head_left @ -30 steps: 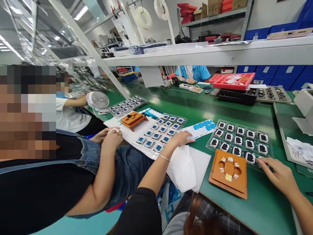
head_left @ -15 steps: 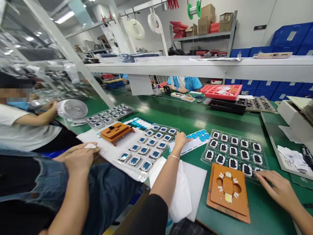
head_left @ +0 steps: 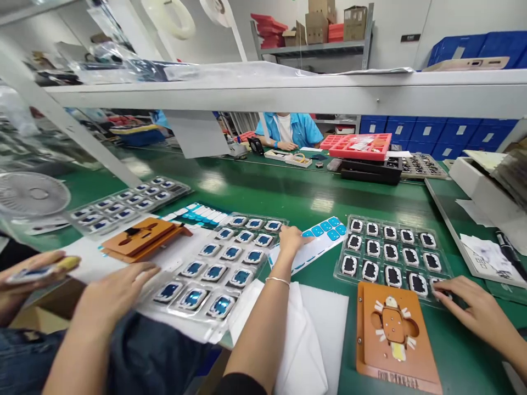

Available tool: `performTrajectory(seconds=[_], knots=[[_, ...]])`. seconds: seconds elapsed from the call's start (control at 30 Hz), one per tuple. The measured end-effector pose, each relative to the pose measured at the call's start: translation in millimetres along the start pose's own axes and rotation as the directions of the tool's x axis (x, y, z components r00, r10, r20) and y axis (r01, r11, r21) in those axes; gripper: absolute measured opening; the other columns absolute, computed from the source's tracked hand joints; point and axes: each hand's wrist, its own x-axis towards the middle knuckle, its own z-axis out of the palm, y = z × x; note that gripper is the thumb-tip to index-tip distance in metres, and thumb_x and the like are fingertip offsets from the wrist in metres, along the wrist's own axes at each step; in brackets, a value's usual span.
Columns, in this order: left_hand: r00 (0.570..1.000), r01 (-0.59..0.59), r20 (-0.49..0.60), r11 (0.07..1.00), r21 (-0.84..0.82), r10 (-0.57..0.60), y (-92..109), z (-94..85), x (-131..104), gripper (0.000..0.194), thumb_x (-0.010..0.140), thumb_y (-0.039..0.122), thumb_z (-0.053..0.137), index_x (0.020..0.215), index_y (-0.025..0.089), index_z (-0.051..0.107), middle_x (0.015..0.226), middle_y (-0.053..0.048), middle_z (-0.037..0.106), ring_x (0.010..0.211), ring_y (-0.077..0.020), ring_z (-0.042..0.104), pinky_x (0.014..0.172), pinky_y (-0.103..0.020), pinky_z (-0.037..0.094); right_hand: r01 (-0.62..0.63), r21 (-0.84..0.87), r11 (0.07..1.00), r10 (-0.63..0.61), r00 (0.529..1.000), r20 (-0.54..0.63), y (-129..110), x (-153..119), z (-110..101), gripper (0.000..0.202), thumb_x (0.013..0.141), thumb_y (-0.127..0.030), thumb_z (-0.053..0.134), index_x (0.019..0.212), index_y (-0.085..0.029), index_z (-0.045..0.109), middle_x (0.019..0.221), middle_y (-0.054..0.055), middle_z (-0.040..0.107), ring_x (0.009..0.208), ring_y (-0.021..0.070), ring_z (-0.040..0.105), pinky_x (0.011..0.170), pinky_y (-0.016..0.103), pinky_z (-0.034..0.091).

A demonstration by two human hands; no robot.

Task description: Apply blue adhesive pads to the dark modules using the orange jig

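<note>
Co-worker's hands: moved apart since the earlier frame; one hand (head_left: 115, 288) is now beside the middle tray's near left corner, the other (head_left: 20, 277) holds a white part (head_left: 31, 273).
Left hand (head_left: 291, 241): unchanged in place, index finger extended over the left end of the label sheet; whether it pinches the sheet cannot be told.
Right hand (head_left: 469, 299): thumb and index finger close together at the near right corner of the right tray; a grip on the corner piece cannot be confirmed.
Label sheet (head_left: 304, 257): white with blue labels at its far end; lies on the green tabletop (head_left: 247, 181) between the two trays.
Right tray (head_left: 382, 259): clear, three rows of five white-rimmed pieces with black centres.
Middle tray (head_left: 197, 321): clear, pieces with blue centres, left of the left hand.
Orange fixture (head_left: 395, 329): flat, at the right tray's near edge.
White cloth (head_left: 302, 340): beneath the left forearm, partly covering a foam sheet (head_left: 331, 318).
Second orange fixture (head_left: 144, 238): left of the middle tray.
Fan (head_left: 35, 195): far left.
Red tray (head_left: 362, 153): stacked on a black tray (head_left: 370, 173), beyond the right tray.
Shelf (head_left: 267, 99): white, spans above the tabletop.
</note>
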Motion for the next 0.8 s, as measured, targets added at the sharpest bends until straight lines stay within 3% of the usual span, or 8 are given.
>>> performTrajectory(seconds=[0.43, 0.8], knots=[[0.999, -0.003, -0.033, 1.0, -0.022, 0.003, 9, -2.0, -9, 0.038, 0.092, 0.037, 0.063, 0.122, 0.016, 0.058, 0.133, -0.011, 0.054, 0.117, -0.0263, 0.056, 0.096, -0.047, 0.05, 0.061, -0.003, 0.998, -0.059, 0.976, 0.208, -1, -1, -17, 0.027, 0.093, -0.046, 0.057, 0.104, -0.026, 0.072, 0.101, 0.007, 0.074, 0.092, 0.0233, 0.069, 0.077, 0.034, 0.059], [1.0, 0.0, 0.011, 1.0, -0.024, 0.0, 17, -16.3, -17, 0.035, 0.093, 0.036, 0.061, 0.122, 0.016, 0.058, 0.129, -0.01, 0.057, 0.113, -0.0253, 0.059, 0.093, -0.045, 0.053, 0.069, -0.056, 0.996, -0.054, 0.971, 0.234, 6, -3, -19, 0.033, 0.089, -0.053, 0.06, 0.102, -0.026, 0.073, 0.096, 0.007, 0.074, 0.087, 0.0234, 0.07, 0.074, 0.034, 0.06]])
